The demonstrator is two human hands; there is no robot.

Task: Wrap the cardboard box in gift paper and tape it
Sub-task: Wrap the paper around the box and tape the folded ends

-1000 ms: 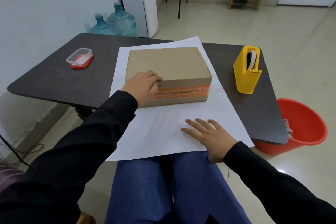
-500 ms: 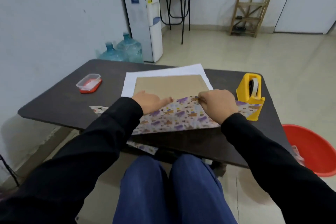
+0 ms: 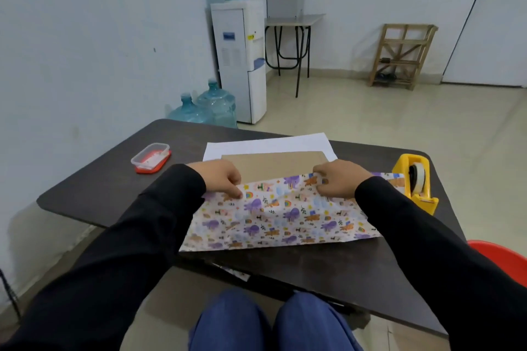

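The brown cardboard box (image 3: 273, 162) lies on the dark table (image 3: 94, 185), on the gift paper whose white back shows beyond it. The near part of the gift paper (image 3: 273, 216), printed with purple and orange animals, is folded up over the box's front and onto its near top edge. My left hand (image 3: 221, 178) pinches the paper's edge at the box's left near corner. My right hand (image 3: 338, 179) pinches the same edge near the right corner. Much of the box is hidden by the paper and my hands.
A yellow tape dispenser (image 3: 415, 182) stands at the table's right edge, close to my right forearm. A small clear container with a red lid (image 3: 151, 157) sits at the left. A red bucket (image 3: 502, 256) stands on the floor at the right. Water bottles and a dispenser stand behind.
From a flat white sheet with my hands resting on box and paper, the near paper was folded up over the box; since half a second ago both hands hold its edge nearly still.
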